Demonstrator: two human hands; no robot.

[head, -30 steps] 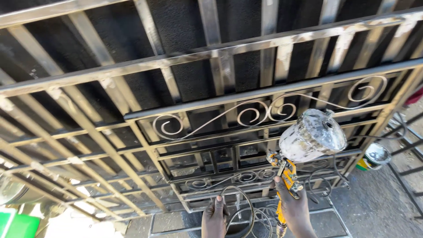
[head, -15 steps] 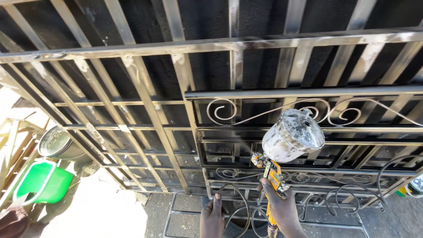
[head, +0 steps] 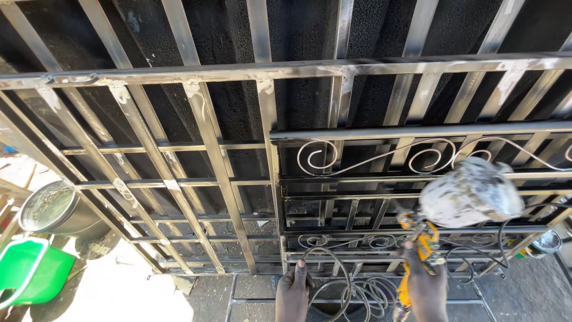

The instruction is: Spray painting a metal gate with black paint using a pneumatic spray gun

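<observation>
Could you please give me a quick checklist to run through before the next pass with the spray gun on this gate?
1. Right hand gripping the spray gun: ok.
2. Paint cup seated on the gun: blurred, cannot tell.
3. Left hand away from the nozzle, low by the metal gate: ok.
4. Hose free of kinks: looped loosely, cannot tell.
5. Green tub and grey bucket away from the spray area: ok.

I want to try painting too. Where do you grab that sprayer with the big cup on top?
Grip the spray gun by its yellow handle, coming from below, as the right hand does. The bulky paint cup sits on top, so the slim handle underneath is the only easy hold.
</observation>
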